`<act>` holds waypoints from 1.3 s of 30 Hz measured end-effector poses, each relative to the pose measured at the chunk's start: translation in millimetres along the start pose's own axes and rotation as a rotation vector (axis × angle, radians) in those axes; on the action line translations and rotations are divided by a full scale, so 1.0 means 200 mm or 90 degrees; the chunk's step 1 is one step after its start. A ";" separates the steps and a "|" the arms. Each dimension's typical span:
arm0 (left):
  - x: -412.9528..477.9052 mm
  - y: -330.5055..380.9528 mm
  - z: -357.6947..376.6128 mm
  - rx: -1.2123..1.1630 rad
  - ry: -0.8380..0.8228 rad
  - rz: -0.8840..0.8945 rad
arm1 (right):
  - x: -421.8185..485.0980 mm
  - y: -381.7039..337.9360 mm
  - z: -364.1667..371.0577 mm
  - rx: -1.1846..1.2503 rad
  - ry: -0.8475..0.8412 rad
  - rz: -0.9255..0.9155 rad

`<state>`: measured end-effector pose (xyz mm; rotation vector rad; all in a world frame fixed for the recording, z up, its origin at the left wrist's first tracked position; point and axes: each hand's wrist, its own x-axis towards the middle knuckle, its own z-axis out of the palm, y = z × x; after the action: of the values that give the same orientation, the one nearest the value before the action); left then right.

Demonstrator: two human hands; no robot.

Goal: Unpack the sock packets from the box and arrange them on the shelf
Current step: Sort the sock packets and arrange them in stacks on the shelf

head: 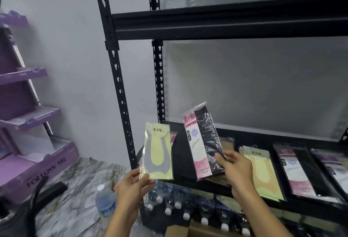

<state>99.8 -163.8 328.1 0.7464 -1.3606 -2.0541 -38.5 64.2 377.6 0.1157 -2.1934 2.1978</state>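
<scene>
Sock packets, light and slippery in floppy plastic, are being pinched by their lower ends: left hand (131, 182) gripping the yellow packet (158, 152) at lower centre, right hand (235, 167) gripping the pink-and-black packet (204, 142) over the shelf (188, 180).

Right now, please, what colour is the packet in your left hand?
Pale yellow-green with a grey sock; the head view shows the packet in the left hand.

two hands (132, 183) (236, 168), five sock packets (158, 152) (204, 142) (263, 171) (299, 171) (333, 165) (two raised, three laid flat) — one loose bottle (105, 201).
</scene>
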 end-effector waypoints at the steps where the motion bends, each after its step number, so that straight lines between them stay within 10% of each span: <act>1: -0.02 0.00 0.03 -0.016 -0.006 0.010 | -0.03 -0.03 -0.02 0.020 -0.003 -0.013; 18: -0.24 0.07 0.42 -0.082 -0.147 0.094 | -0.15 -0.11 -0.47 0.196 -0.071 0.013; 39: -0.34 -0.17 0.80 -0.037 -0.230 0.032 | -0.16 -0.07 -0.93 0.142 0.107 0.007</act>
<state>29.2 -4.5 357.9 0.3201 -1.4837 -2.2526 -11.2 251.1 389.6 -0.0731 -1.8654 2.3559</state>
